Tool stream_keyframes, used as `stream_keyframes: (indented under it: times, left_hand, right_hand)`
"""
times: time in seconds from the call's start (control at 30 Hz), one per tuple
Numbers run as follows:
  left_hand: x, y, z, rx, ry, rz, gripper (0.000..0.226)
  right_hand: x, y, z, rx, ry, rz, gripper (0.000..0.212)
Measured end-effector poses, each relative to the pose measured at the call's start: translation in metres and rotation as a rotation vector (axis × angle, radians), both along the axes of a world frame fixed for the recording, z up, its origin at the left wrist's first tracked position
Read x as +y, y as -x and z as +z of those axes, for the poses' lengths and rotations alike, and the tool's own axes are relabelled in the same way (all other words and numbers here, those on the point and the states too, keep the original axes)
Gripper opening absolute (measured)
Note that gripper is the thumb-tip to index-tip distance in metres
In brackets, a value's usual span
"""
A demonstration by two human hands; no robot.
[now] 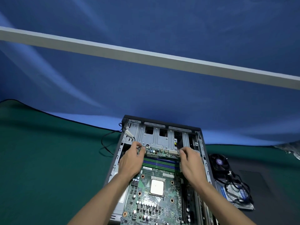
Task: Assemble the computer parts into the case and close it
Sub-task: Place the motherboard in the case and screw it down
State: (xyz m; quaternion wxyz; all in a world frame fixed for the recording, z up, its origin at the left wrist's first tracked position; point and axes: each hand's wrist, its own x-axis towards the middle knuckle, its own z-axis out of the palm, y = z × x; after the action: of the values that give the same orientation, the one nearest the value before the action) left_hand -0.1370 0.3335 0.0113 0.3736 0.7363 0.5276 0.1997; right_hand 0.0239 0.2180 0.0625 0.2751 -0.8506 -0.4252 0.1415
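Case: the open computer case [162,137] lies flat on the green mat [48,159] covering the bench, its far end against the blue backdrop [146,86].
Motherboard: the green motherboard [154,192] sits inside the case, processor [157,187] facing up, memory slots [160,164] just beyond it.
Left hand: the left hand [131,161] has a grasping grip, fingers curled on the board's far left corner.
Right hand: the right hand [190,163] grips the far right corner likewise.
Loose parts: a fan [219,162] and a drive [238,194] with black cables lie right of the case.
Cable: a black cable [105,143] loops out left of the case.
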Motion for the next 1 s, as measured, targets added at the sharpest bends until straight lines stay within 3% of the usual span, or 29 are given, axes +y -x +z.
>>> stream_keyframes:
  times: [0.1,0.2,0.33,0.4,0.5,0.67,1.0]
  left_hand:
    - [0.0,-0.005,0.006,-0.072,0.099,0.1,0.031]
    - [-0.003,-0.014,0.013,0.079,0.068,0.199,0.041]
    - [-0.011,-0.033,0.025,0.183,-0.042,0.165,0.048]
    - [-0.017,-0.041,0.025,0.229,-0.183,0.129,0.046]
    - [-0.026,-0.05,0.025,0.138,-0.377,-0.021,0.033]
    - [-0.037,-0.06,0.024,-0.025,-0.23,-0.299,0.023]
    - [-0.038,-0.06,0.021,-0.051,-0.223,-0.313,0.011]
  right_hand:
    - [-0.006,-0.004,-0.001,0.086,-0.045,-0.076,0.021]
    - [-0.011,-0.007,-0.004,0.117,-0.031,-0.122,0.019]
    - [-0.016,-0.008,-0.008,0.168,0.049,-0.156,0.025]
    - [-0.018,-0.009,-0.006,0.188,0.092,-0.141,0.023]
    - [-0.02,-0.009,-0.003,0.187,0.138,-0.118,0.024]
    - [-0.016,-0.013,-0.002,0.25,0.162,-0.155,0.03]
    - [-0.008,-0.011,-0.01,0.199,0.209,-0.211,0.027]
